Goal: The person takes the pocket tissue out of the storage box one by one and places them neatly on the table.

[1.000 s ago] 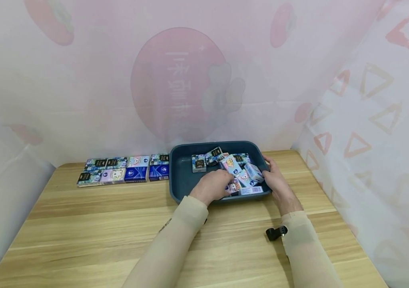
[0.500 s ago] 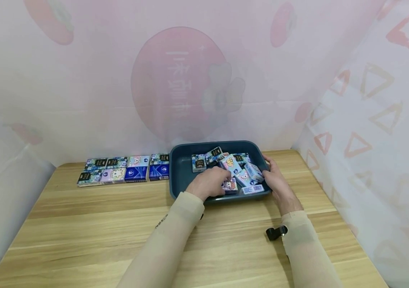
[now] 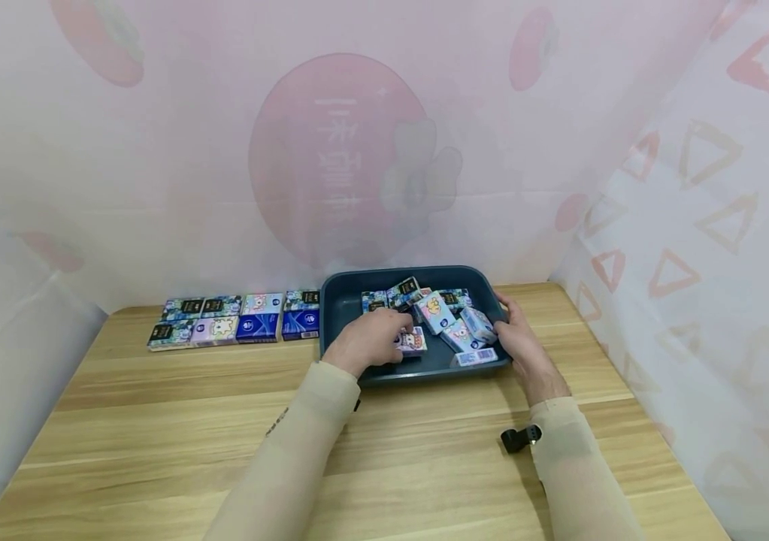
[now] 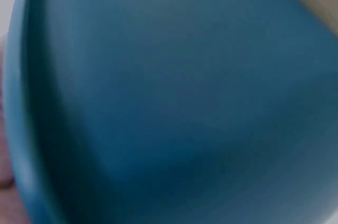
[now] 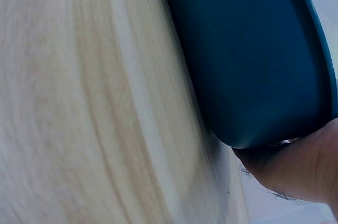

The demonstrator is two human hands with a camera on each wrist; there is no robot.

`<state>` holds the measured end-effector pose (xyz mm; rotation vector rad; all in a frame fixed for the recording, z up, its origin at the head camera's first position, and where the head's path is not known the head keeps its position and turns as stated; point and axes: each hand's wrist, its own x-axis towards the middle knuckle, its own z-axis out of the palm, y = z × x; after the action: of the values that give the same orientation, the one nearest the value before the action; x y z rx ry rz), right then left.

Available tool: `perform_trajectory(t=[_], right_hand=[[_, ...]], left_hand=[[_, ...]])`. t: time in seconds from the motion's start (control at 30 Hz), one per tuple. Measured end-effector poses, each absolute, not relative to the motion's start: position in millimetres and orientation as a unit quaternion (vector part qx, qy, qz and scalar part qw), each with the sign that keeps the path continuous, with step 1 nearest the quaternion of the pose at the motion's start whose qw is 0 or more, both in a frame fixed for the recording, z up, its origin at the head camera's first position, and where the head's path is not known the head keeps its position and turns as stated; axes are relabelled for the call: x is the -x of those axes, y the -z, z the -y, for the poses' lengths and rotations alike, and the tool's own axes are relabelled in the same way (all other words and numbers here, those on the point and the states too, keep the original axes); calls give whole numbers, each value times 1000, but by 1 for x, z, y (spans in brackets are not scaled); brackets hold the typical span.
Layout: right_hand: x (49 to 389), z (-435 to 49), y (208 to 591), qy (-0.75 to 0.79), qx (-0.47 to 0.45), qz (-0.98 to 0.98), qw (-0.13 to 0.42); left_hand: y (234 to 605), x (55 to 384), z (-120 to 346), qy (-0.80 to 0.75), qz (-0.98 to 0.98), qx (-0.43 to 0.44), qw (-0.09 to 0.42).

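Observation:
A dark blue-green plastic tray stands on the wooden table with several small tissue packs in it. Inside its front part, my left hand pinches a tissue pack with a cartoon print. The left wrist view is mostly the tray's outer wall, with only a sliver of the hand at the left edge. My right hand grips the tray's right end, thumb at the rim; the right wrist view has this hand against the tray's corner.
Left of the tray, two rows of tissue packs lie side by side on the table. Other packs lie heaped in the tray's right half. A printed curtain rises behind the table.
My left hand has moved left inside the tray, drawing the cartoon-print tissue pack away from the heap. A white-sided pack at the front has shifted slightly. My right hand stays in place.

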<state>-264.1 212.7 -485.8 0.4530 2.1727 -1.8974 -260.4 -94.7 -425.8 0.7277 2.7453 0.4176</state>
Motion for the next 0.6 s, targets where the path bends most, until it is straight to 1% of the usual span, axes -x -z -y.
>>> perform_trajectory(t=[0.2,0.6], right_hand=[[263,-211,484,646,-152,-740,110],[264,-212,486,644,-150,-742,106]], left_hand=[[420,260,109,-149,-951,-234,133],[407,257,140,-154,-959,-208,113]])
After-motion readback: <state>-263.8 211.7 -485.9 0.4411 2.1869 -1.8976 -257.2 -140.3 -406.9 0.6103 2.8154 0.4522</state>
